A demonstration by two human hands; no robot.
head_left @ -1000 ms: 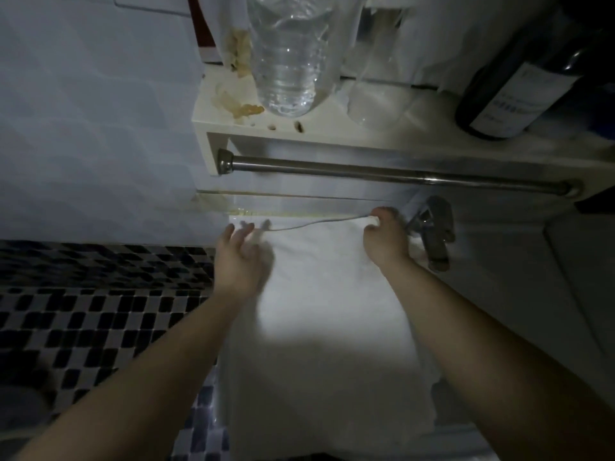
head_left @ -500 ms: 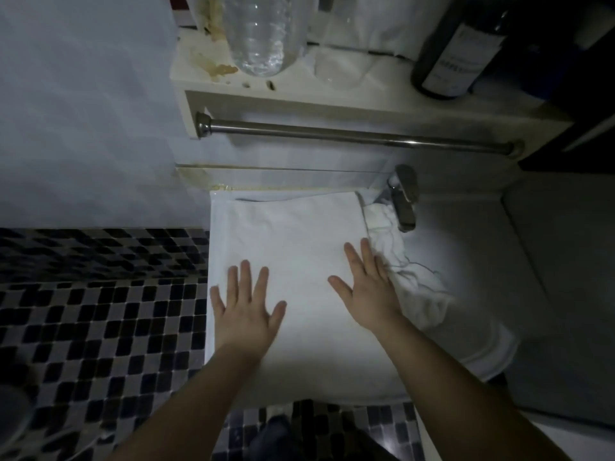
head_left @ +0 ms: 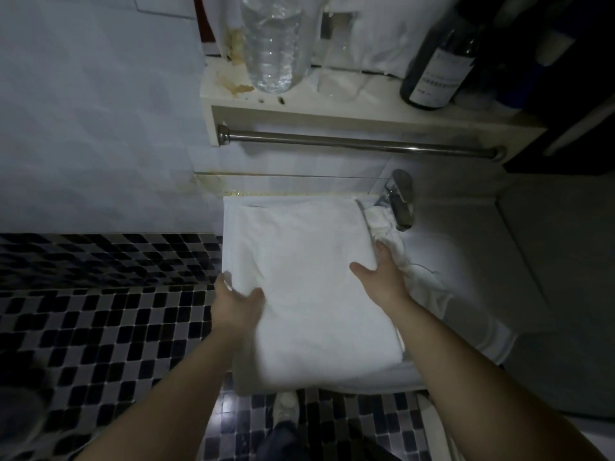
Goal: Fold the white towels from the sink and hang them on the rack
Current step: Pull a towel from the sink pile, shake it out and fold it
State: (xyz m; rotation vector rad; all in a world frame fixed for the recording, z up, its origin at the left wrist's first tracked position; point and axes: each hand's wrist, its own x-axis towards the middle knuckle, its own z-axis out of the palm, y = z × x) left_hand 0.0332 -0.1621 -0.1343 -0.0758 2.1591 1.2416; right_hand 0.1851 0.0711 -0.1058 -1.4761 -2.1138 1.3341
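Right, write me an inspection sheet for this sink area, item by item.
Surface: white sink, largely covered by cloth.
Job's things: folded towel over the sink; crumpled towel beside it, near the tap; rack bar bare.
Clutter: clear bottle and dark bottle on the shelf above the bar.
Hands: left hand and right hand grip the folded towel's side edges, thumbs on top.
Cables: nothing seen.
Surroundings: checked mosaic tiles; pale wall.

The left hand (head_left: 238,302) and right hand (head_left: 382,277), flat on the folded white cloth towel (head_left: 309,277) before, now grip its side edges.
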